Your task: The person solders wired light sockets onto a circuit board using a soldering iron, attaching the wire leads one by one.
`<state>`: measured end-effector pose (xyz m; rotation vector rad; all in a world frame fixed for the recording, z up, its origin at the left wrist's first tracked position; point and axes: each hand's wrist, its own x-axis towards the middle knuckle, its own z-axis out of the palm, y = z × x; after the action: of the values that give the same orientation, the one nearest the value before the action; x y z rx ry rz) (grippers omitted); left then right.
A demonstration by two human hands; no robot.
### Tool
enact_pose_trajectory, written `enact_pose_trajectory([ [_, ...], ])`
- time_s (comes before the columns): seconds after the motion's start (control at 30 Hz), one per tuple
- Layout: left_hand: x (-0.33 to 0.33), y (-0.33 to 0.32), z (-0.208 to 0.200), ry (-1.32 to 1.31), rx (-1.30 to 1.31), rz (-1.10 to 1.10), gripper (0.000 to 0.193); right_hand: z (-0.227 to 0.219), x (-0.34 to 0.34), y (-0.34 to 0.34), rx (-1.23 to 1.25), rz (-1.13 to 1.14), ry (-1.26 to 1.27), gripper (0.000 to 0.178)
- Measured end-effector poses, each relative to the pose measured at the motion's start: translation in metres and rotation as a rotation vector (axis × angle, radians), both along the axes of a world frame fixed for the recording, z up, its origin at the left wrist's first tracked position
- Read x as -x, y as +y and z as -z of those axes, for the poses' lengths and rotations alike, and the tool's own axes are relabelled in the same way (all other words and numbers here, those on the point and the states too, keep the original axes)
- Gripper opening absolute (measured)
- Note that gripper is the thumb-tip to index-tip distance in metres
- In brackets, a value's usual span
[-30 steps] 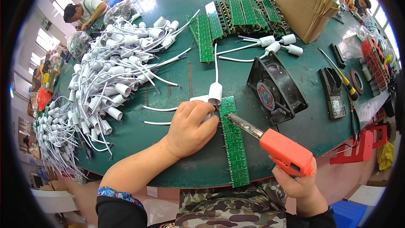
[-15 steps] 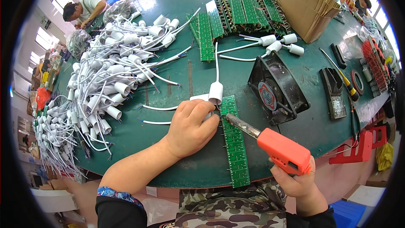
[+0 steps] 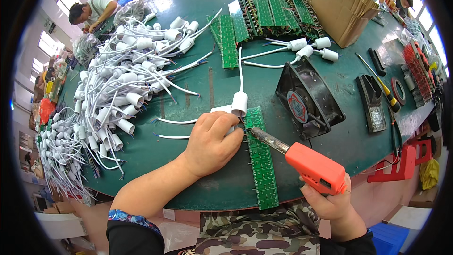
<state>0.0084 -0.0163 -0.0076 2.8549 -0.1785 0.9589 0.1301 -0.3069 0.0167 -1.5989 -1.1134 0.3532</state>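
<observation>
My left hand [image 3: 210, 144] is closed in a pinch at the upper left edge of a long green circuit board [image 3: 262, 174]. Its fingertips are on thin wires below the open end of a white cylindrical cap [image 3: 239, 103] with a white cable; the exact grip is partly hidden. Wrapped round the handle of a red soldering gun [image 3: 314, 165], my right hand [image 3: 332, 205] points the metal tip at the board's upper end, close to the left fingertips. Other white caps with cables [image 3: 177, 137] lie partly beneath and beside my left hand.
A large heap of white caps with cables [image 3: 127, 78] covers the left side. Green circuit boards [image 3: 269, 12] and a cardboard box [image 3: 339, 9] stand at the back. A black fan [image 3: 311, 99], a screwdriver [image 3: 389, 97] and a tape roll [image 3: 399, 90] are rightward. Another person [image 3: 96, 12] works far left.
</observation>
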Motion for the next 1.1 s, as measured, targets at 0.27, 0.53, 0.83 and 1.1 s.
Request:
enact_pose_trajectory([
  [0.27, 0.0008, -0.0008, -0.0015, 0.011, -0.005, -0.003, 0.024, -0.0012, 0.0006, -0.0026, 0.023, -0.007, 0.004, 0.043],
  [0.53, 0.0003, -0.0012, -0.0018, 0.003, 0.012, 0.004, 0.026, 0.0023, 0.0, -0.0011, -0.007, -0.02, -0.029, 0.045],
  [0.83, 0.0013, -0.0005, -0.0013, 0.012, 0.014, 0.001, 0.027, -0.0008, 0.0012, -0.0027, 0.034, -0.021, -0.023, 0.045],
  [1.1, 0.0025, -0.0006, -0.0025, 0.02, 0.017, 0.006, 0.026, -0.0008, 0.0049, -0.008, -0.055, 0.09, -0.025, 0.037],
])
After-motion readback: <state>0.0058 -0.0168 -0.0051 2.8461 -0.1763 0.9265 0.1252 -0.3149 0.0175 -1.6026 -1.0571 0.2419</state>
